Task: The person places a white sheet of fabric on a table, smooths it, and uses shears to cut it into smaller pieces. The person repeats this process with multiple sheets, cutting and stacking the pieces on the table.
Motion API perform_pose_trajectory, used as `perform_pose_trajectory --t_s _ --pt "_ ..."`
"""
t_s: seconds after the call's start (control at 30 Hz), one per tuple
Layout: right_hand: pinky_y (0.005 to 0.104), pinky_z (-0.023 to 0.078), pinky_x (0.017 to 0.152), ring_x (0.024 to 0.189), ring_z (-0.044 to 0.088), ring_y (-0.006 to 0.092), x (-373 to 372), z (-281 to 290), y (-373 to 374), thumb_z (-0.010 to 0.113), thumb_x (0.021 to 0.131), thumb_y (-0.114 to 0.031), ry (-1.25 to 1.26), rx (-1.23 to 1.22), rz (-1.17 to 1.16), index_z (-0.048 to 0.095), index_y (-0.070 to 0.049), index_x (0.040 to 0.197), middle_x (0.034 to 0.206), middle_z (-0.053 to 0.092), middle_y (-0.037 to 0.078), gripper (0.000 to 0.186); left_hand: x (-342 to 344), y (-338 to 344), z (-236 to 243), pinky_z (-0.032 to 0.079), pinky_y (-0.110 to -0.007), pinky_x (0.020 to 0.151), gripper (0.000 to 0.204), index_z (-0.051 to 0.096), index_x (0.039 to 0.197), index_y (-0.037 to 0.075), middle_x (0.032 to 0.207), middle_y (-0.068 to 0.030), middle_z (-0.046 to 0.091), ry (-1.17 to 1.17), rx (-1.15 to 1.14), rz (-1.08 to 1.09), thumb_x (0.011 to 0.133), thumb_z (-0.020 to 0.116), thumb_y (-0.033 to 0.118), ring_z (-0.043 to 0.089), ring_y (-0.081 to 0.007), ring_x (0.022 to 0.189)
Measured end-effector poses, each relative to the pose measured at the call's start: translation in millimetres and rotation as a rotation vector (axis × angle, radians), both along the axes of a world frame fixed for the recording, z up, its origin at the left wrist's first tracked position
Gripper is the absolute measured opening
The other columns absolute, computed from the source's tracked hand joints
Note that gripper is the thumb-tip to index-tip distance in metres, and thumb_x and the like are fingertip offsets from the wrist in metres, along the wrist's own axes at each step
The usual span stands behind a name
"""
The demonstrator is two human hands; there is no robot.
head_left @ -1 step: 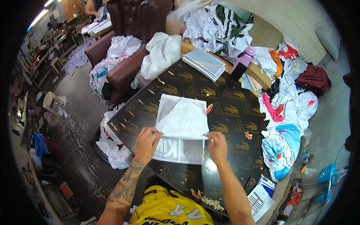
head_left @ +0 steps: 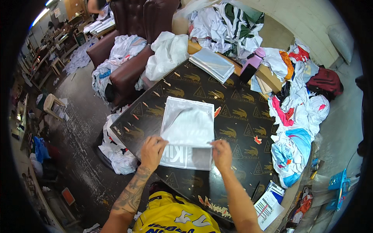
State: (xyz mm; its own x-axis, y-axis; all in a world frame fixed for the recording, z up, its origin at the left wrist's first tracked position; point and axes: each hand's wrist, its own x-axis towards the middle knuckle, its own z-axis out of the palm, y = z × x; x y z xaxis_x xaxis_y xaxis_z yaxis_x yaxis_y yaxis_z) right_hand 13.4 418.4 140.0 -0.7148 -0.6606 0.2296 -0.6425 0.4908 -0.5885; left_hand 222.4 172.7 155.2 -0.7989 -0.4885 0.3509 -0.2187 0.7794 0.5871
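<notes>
A clear plastic garment bag holding a folded white garment lies flat at the middle of the dark patterned worktop. The left hand pinches the bag's flap at its left edge, grip clenched on the plastic, and the right hand pinches the same flap at the bag's right edge. Beyond the bag, a stack of clear bags rests near the worktop's far edge, and a heap of coloured clothes lies right of the bag.

A bagged garment lies on the table; behind it a bag stack, clothes pile right.
</notes>
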Motion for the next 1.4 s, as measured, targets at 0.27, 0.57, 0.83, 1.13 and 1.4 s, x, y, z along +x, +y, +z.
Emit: perform_pose_trajectory --t_s 0.27,0.57,0.83,1.13,1.4 --pt "0.0563 0.038 0.116 0.141 0.054 0.036 57.0 -51.8 33.5 0.074 0.098 -0.021 0.096 0.394 0.128 0.07 -0.014 0.138 0.15 0.065 0.003 0.041 59.2 12.2 -78.0 0.032 -0.055 0.117 0.036 0.075 0.129 0.009 0.148 -0.0035 0.067 -0.269 -0.053 -0.049 0.097 0.076 0.025 0.055 -0.03 0.139" --pt "0.0559 0.049 0.073 0.089 0.066 0.0512 -43.9 45.8 -54.6 0.054 0.111 -0.025 -0.289 0.255 0.209 0.063 -0.004 0.099 0.093 0.069 0.027 0.025 -12.3 -83.6 -22.2 0.054 -0.042 0.071 0.024 0.075 0.105 -0.004 0.091 -0.0265 0.073 -0.191 0.468 0.115 0.102 0.071 0.02 0.073 -0.0363 0.078" --pt "0.0549 0.051 0.093 0.111 0.063 0.0437 -86.4 -55.7 -129.4 0.081 0.093 -0.039 -0.318 0.154 -0.603 0.065 -0.001 0.11 0.114 0.068 0.023 0.044 -133.8 -142.5 -76.8 0.048 -0.049 0.092 0.05 0.064 0.13 0.001 0.113 -0.02 0.067 -0.064 0.103 0.231 0.092 0.082 0.028 0.063 -0.0385 0.105" --pt "0.0645 0.052 0.075 0.091 0.068 0.0573 -196.4 -14.1 -205.4 0.065 0.106 -0.021 0.043 -0.02 -0.58 0.051 -0.007 0.123 0.099 0.073 0.031 0.026 -280.8 -180.6 -57.1 0.05 -0.062 0.09 0.046 0.05 0.145 -0.009 0.115 -0.0399 0.067 -0.005 0.285 0.111 0.108 0.059 0.017 0.063 -0.0592 0.107" --pt "0.0581 0.052 0.085 0.103 0.069 0.0548 -445.0 57.3 -321.8 0.069 0.105 -0.024 0.151 -0.309 -0.829 0.053 -0.003 0.121 0.111 0.072 0.03 0.032 -616.4 -342.1 39.5 0.053 -0.058 0.093 0.042 0.056 0.135 0.003 0.113 -0.032 0.072 0.137 -0.021 -0.113 0.103 0.069 0.025 0.068 -0.0505 0.109"
